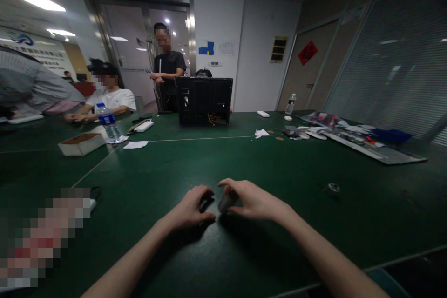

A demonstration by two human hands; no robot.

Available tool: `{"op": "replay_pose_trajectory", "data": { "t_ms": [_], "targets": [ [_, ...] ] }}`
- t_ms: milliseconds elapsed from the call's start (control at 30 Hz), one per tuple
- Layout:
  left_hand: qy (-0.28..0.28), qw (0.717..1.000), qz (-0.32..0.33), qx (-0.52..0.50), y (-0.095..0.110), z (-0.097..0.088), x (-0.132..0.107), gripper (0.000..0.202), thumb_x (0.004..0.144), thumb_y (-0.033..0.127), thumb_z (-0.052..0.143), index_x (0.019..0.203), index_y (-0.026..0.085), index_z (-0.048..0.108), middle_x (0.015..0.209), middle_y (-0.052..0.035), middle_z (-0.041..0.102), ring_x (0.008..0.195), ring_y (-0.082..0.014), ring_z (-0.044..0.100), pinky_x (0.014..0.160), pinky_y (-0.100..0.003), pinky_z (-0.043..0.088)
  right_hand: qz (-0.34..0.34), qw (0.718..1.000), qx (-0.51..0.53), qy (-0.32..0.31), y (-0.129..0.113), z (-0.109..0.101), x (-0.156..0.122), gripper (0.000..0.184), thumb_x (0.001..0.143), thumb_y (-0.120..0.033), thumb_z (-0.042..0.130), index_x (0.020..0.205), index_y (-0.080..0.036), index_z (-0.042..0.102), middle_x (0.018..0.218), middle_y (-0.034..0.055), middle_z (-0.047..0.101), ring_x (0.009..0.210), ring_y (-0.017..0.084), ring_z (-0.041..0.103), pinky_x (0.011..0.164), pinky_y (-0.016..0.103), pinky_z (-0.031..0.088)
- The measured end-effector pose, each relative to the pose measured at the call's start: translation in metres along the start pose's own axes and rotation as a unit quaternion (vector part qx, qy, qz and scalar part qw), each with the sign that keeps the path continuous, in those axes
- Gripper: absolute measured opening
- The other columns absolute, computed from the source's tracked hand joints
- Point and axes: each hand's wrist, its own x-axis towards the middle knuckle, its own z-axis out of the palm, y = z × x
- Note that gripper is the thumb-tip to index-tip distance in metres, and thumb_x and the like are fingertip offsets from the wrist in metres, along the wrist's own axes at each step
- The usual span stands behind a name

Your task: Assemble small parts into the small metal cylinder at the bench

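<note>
My right hand (pixel 250 199) is closed around a small grey cylinder (pixel 225 203) just above or on the green tabletop, thumb on the near side and fingers on the far side. I cannot make out exactly what kind of part it is. To its left, my left hand (pixel 191 208) is curved with thumb and fingers apart, facing the cylinder without touching it. A small round metal part (pixel 334 189) lies on the table well to the right of my hands.
A black computer case-like box (pixel 204 101) stands at the far edge. Left are a water bottle (pixel 109 123), an open box (pixel 82 144) and a blurred-out flat item (pixel 45 237). A board (pixel 379 150) with clutter lies right. Seated and standing people are beyond.
</note>
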Motion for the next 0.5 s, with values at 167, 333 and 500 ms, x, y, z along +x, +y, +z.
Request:
{"op": "replay_pose_trajectory", "data": {
  "t_ms": [167,333,500],
  "targets": [
    [-0.013,0.999,0.026,-0.045,-0.006,-0.004,-0.002,0.07,0.065,0.036,0.073,0.127,0.023,0.045,0.125,-0.0069,0.053,0.114,-0.0275,0.048,0.1,-0.04,0.037,-0.067,0.998,0.015,-0.016,0.008,0.037,0.027,0.058,0.07,-0.02,0.067,0.123,-0.021,0.045,0.107,0.0068,0.063,0.093,0.021,0.06,0.08,0.031,0.045],
    [-0.023,0.998,0.037,-0.034,-0.011,-0.001,-0.002,0.069,0.066,0.036,0.073,0.128,0.024,0.046,0.122,-0.0073,0.052,0.112,-0.0276,0.048,0.1,-0.041,0.037,-0.055,0.994,0.089,0.043,0.014,0.056,0.021,0.057,0.072,-0.018,0.064,0.124,-0.019,0.043,0.113,0.0078,0.06,0.1,0.021,0.058,0.085,0.032,0.044],
    [-0.025,0.999,0.026,0.007,-0.007,0.0,-0.002,0.069,0.067,0.033,0.071,0.13,0.024,0.044,0.121,-0.0084,0.05,0.109,-0.0277,0.048,0.097,-0.041,0.038,-0.034,0.995,0.084,0.039,0.015,0.059,0.018,0.055,0.072,-0.02,0.066,0.122,-0.02,0.043,0.112,0.0076,0.062,0.099,0.023,0.06,0.085,0.033,0.045]
  ]
}}
